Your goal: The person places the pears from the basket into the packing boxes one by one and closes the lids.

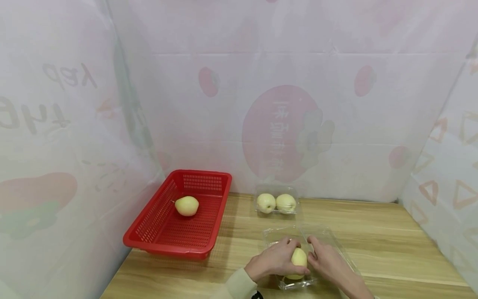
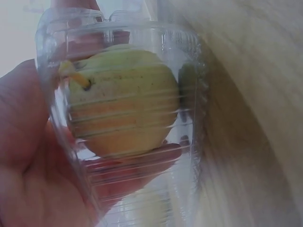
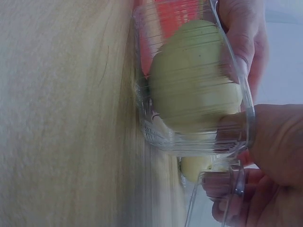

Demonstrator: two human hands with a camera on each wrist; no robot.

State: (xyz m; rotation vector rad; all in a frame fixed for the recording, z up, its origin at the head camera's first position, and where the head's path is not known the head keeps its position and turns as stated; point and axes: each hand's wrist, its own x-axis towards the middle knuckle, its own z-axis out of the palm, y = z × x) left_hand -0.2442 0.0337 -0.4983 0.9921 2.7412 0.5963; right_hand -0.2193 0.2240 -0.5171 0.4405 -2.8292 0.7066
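From the head camera, a clear plastic box (image 1: 298,259) lies on the wooden desk (image 1: 392,245), well to the right of the red basket (image 1: 179,211) and nearer to the person. Both hands are on this box. The left hand (image 1: 274,259) covers its left part with curled fingers, and the right hand (image 1: 323,261) grips its right side. Between the two hands a pale yellow pear (image 1: 298,258) shows inside the box. The open lid of the box is spread on the desk behind the hands. One more pear (image 1: 186,205) lies inside the red basket. A second clear box (image 1: 276,203) with two pears stands to the right of the basket's far corner, close to the back wall.

In the left wrist camera, the clear plastic box (image 2: 128,118) fills the view. Its wall is ribbed and shiny. The pear (image 2: 123,101) inside is yellow-green with small dark spots and a short yellow stem at the upper left. The fingers (image 2: 137,161) of the left hand (image 2: 28,156) are wrapped around the box and are seen through the plastic under the pear.

In the right wrist camera, the box (image 3: 189,94) rests on the desk (image 3: 61,113) and the pear (image 3: 194,80) looks greenish and blurred behind the ribs. The right hand (image 3: 270,137) holds the box, with the thumb pressed on its wall. A bit of the red basket (image 3: 165,14) appears behind the box.
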